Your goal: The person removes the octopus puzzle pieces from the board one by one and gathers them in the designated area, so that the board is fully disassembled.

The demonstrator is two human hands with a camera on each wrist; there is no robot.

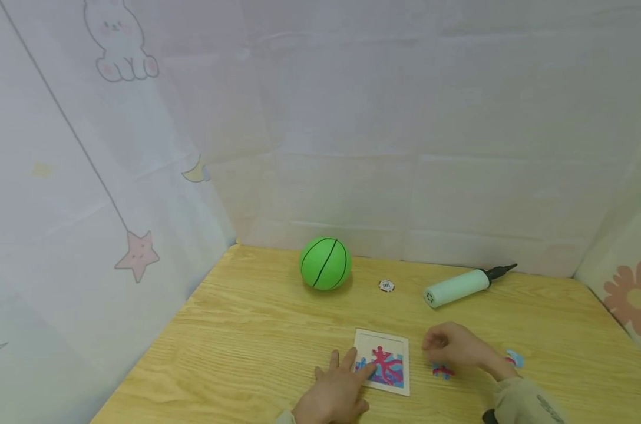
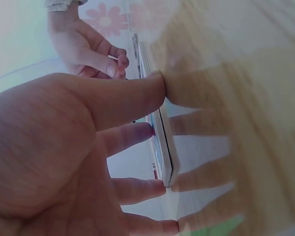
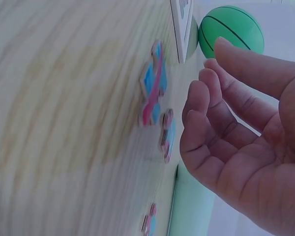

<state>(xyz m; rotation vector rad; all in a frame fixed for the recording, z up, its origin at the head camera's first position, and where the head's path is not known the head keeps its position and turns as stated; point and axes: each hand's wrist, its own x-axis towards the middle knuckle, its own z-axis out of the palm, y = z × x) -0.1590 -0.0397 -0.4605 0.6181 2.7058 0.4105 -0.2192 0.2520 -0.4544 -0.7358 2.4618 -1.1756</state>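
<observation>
Head view: the left hand [image 1: 337,393] lies flat with straight fingers, pressing the near left part of the puzzle board [image 1: 383,368]; it grasps nothing. The right hand [image 1: 458,346] hovers with loosely curled fingers just above a loose puzzle piece [image 1: 443,371], holding nothing. The board sits at the near middle of the wooden table [image 1: 235,335], its long axis running near to far, tilted slightly leftward at the far end. A second piece [image 1: 514,357] lies right of the wrist. A green ball [image 1: 324,263], a small round chip [image 1: 386,286] and a hand pump [image 1: 461,287], nozzle pointing right, lie farther off. Both forearms are cut off by the frame's lower edge.

Left wrist view: fingertips [image 2: 157,88] rest on the board's thin edge [image 2: 164,147]; its printed face is hidden.

Right wrist view: blurred; the curled fingers [image 3: 206,128] are empty beside loose pieces [image 3: 153,83].
</observation>
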